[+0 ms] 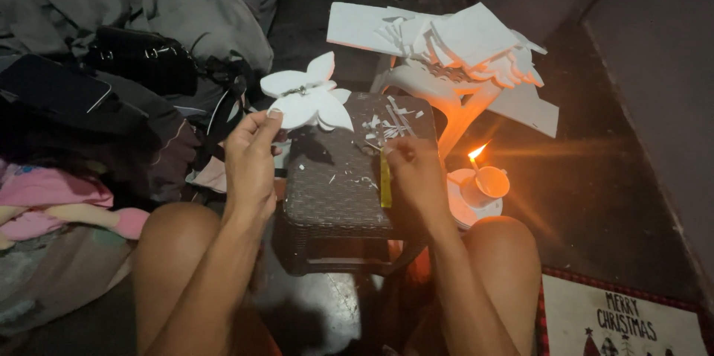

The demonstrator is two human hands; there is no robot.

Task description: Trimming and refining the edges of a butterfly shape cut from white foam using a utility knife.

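At the centre of the frame our left hand (pixel 251 159) pinches a white flower-shaped foam cutout (pixel 309 94) between thumb and fingers, above the dark woven stool (pixel 335 192). Our right hand (pixel 416 174) closes around a yellow cutter (pixel 385 181) over white scraps (pixel 387 127). We judge trimming is in progress; the next cut needs a steady grip. A lit candle (pixel 476 159) burns at centre right.

a dark woven stool (pixel 335 192) carries white foam scraps (pixel 387 127) and a yellow cutter (pixel 385 181) at its right edge
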